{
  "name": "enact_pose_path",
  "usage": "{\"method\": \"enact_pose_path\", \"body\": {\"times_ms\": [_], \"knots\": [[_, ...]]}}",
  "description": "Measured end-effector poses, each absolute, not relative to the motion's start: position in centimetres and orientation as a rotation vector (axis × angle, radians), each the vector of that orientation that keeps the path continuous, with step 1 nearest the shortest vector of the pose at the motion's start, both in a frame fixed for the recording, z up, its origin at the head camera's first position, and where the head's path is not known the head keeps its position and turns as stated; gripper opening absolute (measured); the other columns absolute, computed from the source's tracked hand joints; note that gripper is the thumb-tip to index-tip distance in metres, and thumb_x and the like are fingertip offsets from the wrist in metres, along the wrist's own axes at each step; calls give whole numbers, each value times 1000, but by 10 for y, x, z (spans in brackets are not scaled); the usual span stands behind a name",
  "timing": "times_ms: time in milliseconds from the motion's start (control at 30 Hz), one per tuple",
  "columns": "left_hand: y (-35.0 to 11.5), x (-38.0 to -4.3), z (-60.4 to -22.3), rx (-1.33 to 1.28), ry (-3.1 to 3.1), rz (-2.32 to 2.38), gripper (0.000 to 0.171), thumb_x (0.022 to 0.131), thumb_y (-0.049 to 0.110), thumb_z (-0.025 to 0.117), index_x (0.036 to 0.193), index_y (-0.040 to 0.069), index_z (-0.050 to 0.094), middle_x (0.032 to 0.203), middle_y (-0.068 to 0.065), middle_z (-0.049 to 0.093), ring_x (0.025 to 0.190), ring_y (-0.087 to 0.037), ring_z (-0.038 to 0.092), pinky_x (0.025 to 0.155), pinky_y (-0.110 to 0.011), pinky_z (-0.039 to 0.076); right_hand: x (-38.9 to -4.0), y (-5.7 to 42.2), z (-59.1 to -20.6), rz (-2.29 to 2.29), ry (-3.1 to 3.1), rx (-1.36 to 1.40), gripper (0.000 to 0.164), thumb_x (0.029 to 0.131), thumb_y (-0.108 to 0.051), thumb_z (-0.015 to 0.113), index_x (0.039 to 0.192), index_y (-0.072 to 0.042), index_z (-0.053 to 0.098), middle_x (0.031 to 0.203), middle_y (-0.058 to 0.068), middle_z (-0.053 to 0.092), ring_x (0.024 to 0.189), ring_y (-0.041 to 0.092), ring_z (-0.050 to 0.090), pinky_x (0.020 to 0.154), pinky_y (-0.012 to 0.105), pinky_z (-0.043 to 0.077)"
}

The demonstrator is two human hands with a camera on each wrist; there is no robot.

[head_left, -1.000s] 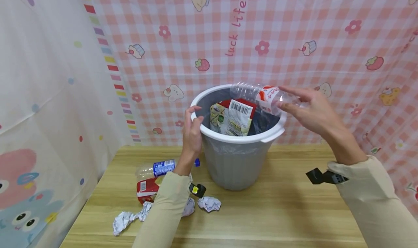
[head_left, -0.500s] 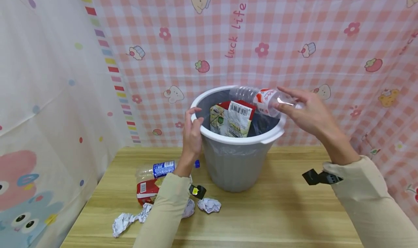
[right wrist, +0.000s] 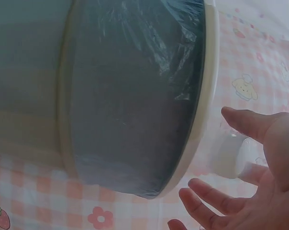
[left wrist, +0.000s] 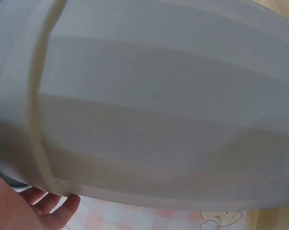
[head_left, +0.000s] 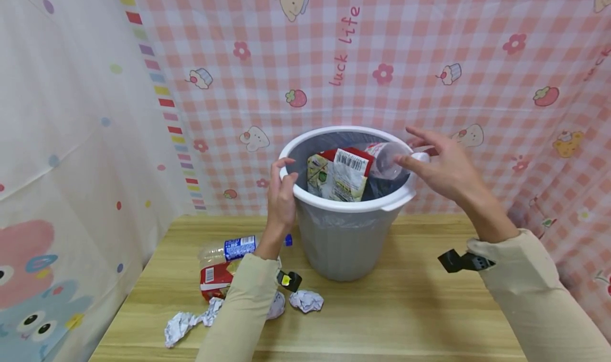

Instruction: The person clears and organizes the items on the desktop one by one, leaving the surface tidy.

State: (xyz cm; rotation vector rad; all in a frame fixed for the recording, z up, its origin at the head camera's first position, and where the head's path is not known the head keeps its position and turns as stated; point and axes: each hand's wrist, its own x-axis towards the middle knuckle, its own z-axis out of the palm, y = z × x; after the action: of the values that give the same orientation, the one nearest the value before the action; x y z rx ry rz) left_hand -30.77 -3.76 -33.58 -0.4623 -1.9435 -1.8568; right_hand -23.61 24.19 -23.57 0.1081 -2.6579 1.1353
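Note:
A grey trash bin with a white rim stands on the wooden table, lined with a clear bag. My left hand grips its rim on the left side; in the left wrist view the fingertips lie at the rim. Inside the bin a clear plastic bottle lies tilted beside a red and yellow snack box, its white-capped neck over the right rim. My right hand is around that neck, thumb and fingers spread apart. In the right wrist view the white cap shows between the fingers.
On the table's left lie a bottle with a blue label, a red box and several crumpled papers, some partly hidden by the left sleeve. A checked pink curtain hangs close behind the bin.
The clear bottle has slid down and left, deeper into the bin, as my right hand's fingers have spread off it. My left hand stays on the rim.

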Motion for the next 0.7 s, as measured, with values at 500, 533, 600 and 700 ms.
{"method": "enact_pose_path", "body": {"times_ms": [500,533,600,700], "knots": [[-39,-308,-338,-467,-1957,-1870,35,98,23,40,130,10,48,152,-13,39,135,-33,39,111,-51,30,-244,238,-250,1181,-2628,93,70,93,-48,63,152,-18,39,147,18,44,132,42,41,96,61,45],[-39,-308,-338,-468,-1954,-1873,35,98,22,40,130,10,47,152,-12,39,135,-32,39,111,-51,30,-245,238,-251,1186,-2616,79,69,94,-47,63,152,-18,40,148,17,42,133,43,40,98,62,42],[-39,-308,-338,-470,-1951,-1878,35,98,22,40,130,10,47,152,-12,38,135,-31,40,111,-51,30,-247,239,-254,1205,-2582,66,66,94,-44,63,150,-16,43,150,18,38,134,44,37,102,64,37],[-39,-308,-337,-468,-1947,-1877,35,97,22,40,129,9,47,151,-12,39,134,-30,40,111,-50,31,-252,240,-259,1234,-2544,43,62,95,-41,63,148,-14,45,152,19,34,136,46,33,105,66,30]]}}
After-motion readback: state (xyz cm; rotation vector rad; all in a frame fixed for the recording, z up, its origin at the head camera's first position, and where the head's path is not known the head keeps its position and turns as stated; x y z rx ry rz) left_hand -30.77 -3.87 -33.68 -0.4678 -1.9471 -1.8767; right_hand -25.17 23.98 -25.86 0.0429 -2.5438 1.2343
